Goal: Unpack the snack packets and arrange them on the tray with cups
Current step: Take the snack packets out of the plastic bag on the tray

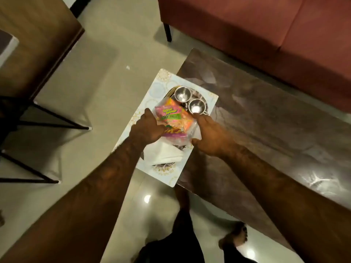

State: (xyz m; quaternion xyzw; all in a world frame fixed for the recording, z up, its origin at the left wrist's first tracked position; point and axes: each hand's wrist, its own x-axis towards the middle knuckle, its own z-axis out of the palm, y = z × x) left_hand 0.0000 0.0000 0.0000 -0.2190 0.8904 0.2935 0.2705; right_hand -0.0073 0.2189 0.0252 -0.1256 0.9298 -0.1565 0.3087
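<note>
**A:** Where was the snack packet (171, 119) when you had both hands on it?

**B:** It lay over the tray (150, 103), just on your side of the two steel cups (182, 94), and seemed to sit inside a clear plastic bag (191, 132). The tray itself hung partly off the near end of the counter (266, 118), and a folded white cloth or napkin (165, 154) lay on the tray nearer to you than the cups.

**A:** And your fingers?

**B:** Your left hand (147, 128) had its fingers closed on the packet's left edge. Your right hand (209, 132) had its fingers spread and curled against the bag's right side, with one fingertip almost touching the nearer cup (197, 106). I could not tell whether that hand truly pinched the film or only pressed on it.

**A:** How would the packet have handled?

**B:** Light, crinkly and slippery, I judged, with brittle contents that a hard squeeze would crush. You were best off taking it by the sealed edges rather than the puffed middle, and the thin outer bag would have stretched or slid if you pulled only on it. The cups looked easy to knock, so your right hand needed care.
</note>
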